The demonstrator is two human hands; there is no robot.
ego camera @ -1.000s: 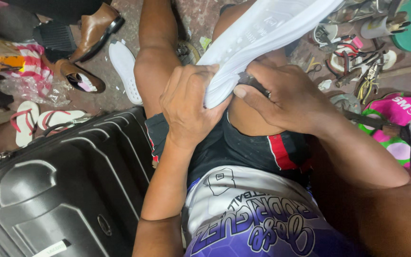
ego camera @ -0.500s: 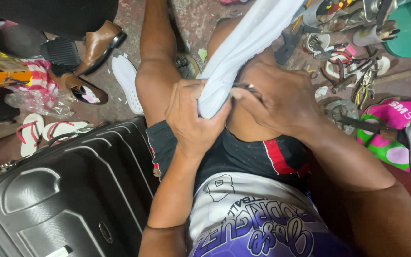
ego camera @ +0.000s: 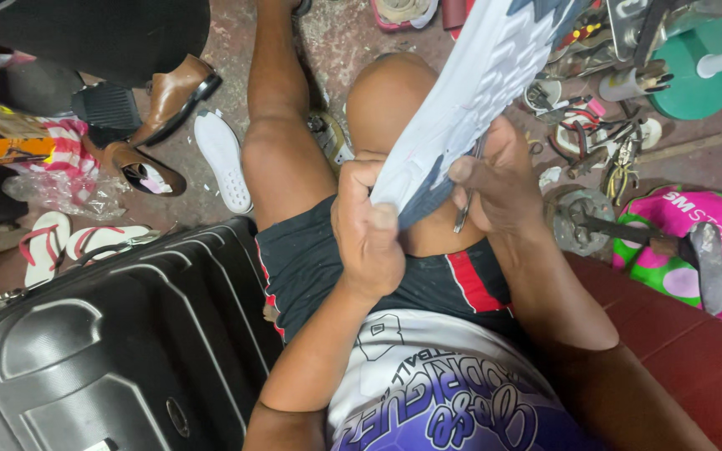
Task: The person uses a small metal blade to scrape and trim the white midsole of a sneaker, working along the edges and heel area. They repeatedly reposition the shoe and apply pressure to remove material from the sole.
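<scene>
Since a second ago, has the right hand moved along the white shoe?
Yes. The right hand, holding a thin metal tool, has left the left hand, edging along the shoe.

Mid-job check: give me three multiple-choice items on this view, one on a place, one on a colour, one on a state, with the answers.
1. Where does the black suitcase lie?
A. Beside the person's left leg
B. On top of the pink bag
C. Beyond the knees, by the green stand

2. What colour is the sole of the shoe held up over the lap?
A. Red
B. White
C. Brown

3. How does the left hand stand?
A. Open, flat on the floor
B. Resting on the suitcase
C. Closed on the shoe's near end

Answers:
1. A, the suitcase fills the lower left, next to the left thigh.
2. B, the ridged sole shows white, with a dark patch near its held end.
3. C, its fingers are curled tight round that end, while the right hand holds a thin metal tool against it.
</scene>
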